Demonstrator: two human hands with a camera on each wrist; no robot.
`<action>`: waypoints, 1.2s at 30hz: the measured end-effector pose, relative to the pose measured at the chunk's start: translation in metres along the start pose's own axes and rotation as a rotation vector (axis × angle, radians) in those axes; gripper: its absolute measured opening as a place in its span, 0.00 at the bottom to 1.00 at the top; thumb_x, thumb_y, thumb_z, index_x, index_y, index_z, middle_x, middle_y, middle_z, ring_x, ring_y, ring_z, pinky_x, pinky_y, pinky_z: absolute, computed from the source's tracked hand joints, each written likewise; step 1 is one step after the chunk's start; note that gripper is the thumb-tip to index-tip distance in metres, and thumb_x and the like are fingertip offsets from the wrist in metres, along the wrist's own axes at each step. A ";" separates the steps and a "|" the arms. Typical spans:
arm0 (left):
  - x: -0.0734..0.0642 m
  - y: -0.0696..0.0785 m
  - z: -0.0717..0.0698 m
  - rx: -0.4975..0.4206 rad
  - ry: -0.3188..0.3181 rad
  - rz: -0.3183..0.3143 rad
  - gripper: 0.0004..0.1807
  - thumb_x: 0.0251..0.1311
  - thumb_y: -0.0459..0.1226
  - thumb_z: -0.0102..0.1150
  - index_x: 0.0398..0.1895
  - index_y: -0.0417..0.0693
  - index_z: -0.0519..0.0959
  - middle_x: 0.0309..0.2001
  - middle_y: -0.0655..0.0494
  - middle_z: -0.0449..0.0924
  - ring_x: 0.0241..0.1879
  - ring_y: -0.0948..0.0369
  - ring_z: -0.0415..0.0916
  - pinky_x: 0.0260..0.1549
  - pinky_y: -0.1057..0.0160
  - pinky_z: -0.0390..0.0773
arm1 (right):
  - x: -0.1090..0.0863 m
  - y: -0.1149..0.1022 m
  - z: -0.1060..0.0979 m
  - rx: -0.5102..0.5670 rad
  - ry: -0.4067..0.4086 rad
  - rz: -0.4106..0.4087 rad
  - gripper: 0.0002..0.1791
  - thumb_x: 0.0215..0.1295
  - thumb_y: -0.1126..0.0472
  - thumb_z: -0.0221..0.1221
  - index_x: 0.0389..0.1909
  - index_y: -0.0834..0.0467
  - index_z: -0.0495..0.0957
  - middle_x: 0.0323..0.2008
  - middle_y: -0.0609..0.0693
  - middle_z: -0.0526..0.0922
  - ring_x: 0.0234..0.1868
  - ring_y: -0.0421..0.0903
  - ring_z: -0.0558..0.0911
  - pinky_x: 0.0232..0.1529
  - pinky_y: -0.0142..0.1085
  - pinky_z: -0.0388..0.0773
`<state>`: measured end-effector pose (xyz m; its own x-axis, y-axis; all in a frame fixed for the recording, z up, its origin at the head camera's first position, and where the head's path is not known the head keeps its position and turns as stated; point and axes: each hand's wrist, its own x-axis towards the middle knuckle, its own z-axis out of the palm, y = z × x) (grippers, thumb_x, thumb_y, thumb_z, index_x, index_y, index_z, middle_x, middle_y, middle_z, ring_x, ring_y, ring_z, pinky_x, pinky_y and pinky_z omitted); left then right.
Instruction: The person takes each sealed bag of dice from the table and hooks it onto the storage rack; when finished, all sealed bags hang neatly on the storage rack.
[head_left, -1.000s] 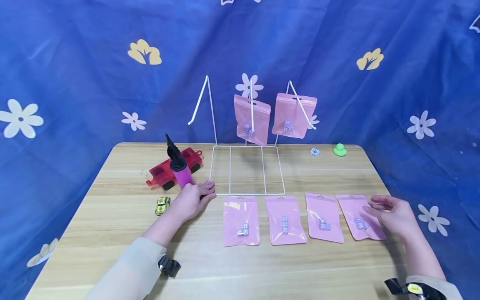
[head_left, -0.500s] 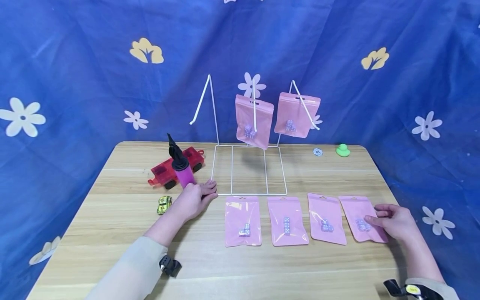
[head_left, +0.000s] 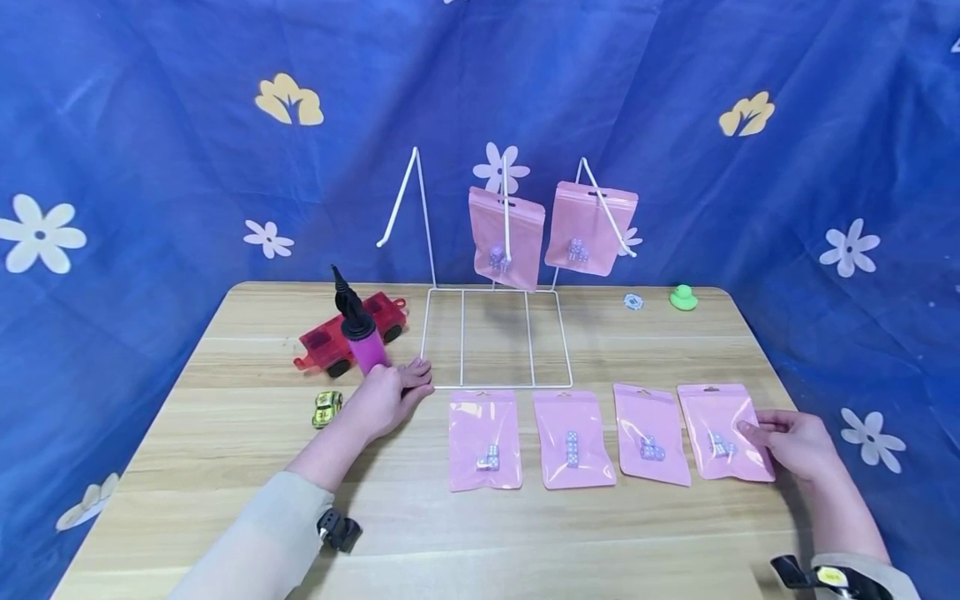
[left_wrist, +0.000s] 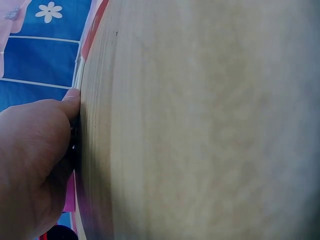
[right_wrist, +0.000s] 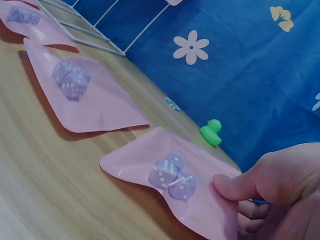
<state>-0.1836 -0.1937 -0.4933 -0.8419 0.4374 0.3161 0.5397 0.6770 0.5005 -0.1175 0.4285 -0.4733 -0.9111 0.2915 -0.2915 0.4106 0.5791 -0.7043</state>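
My right hand pinches the right edge of the rightmost pink zip bag, thumb on top and fingers beneath. Dice show through this bag, which is lifted at its right side in the right wrist view. My left hand rests at the front left corner of the white wire rack, its thumb touching the wire. Two pink bags with dice hang at the rack's middle prong and right prong. The left prong carries no bag.
Three more pink bags lie in a row: left, middle and right. A purple pump, red toy wagon and yellow toy car are at left. A green duck and small chip stand back right.
My right hand has closed its thumb and fingers on the rightmost bag's edge, and the bag has tilted and shifted slightly. My left hand has stayed at the rack's corner.
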 end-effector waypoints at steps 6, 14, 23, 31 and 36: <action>0.002 0.000 -0.001 -0.009 -0.007 0.002 0.14 0.67 0.33 0.72 0.51 0.31 0.87 0.55 0.36 0.84 0.61 0.45 0.81 0.62 0.47 0.78 | -0.009 -0.010 -0.006 0.104 -0.008 -0.012 0.30 0.75 0.57 0.66 0.63 0.79 0.72 0.36 0.48 0.87 0.32 0.40 0.83 0.32 0.34 0.85; 0.002 -0.001 -0.001 -0.013 -0.012 -0.001 0.14 0.67 0.33 0.72 0.51 0.32 0.87 0.56 0.36 0.84 0.62 0.44 0.80 0.62 0.46 0.78 | -0.029 -0.044 -0.019 0.418 0.036 -0.197 0.06 0.70 0.70 0.67 0.36 0.57 0.88 0.28 0.40 0.88 0.29 0.34 0.85 0.28 0.27 0.84; 0.001 0.000 -0.001 -0.002 -0.032 -0.025 0.15 0.68 0.34 0.71 0.52 0.32 0.87 0.57 0.38 0.84 0.63 0.45 0.79 0.63 0.46 0.77 | -0.051 -0.079 -0.020 0.750 0.157 -0.413 0.12 0.63 0.82 0.65 0.34 0.63 0.89 0.28 0.48 0.90 0.27 0.36 0.86 0.28 0.23 0.83; 0.002 0.002 -0.002 -0.009 -0.039 -0.043 0.16 0.68 0.34 0.71 0.55 0.32 0.86 0.58 0.38 0.83 0.63 0.45 0.79 0.63 0.45 0.77 | -0.068 -0.107 -0.011 0.923 0.092 -0.508 0.11 0.62 0.85 0.63 0.37 0.70 0.88 0.30 0.55 0.90 0.30 0.40 0.90 0.31 0.28 0.86; 0.002 0.001 -0.002 -0.010 -0.031 -0.036 0.16 0.68 0.34 0.71 0.54 0.32 0.86 0.58 0.37 0.83 0.63 0.45 0.79 0.63 0.45 0.77 | -0.079 -0.130 0.000 0.903 0.046 -0.578 0.11 0.63 0.87 0.61 0.39 0.73 0.87 0.30 0.56 0.90 0.28 0.41 0.88 0.29 0.29 0.86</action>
<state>-0.1847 -0.1934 -0.4909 -0.8600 0.4313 0.2726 0.5089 0.6869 0.5189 -0.0988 0.3301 -0.3584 -0.9486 0.1932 0.2506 -0.2784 -0.1330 -0.9512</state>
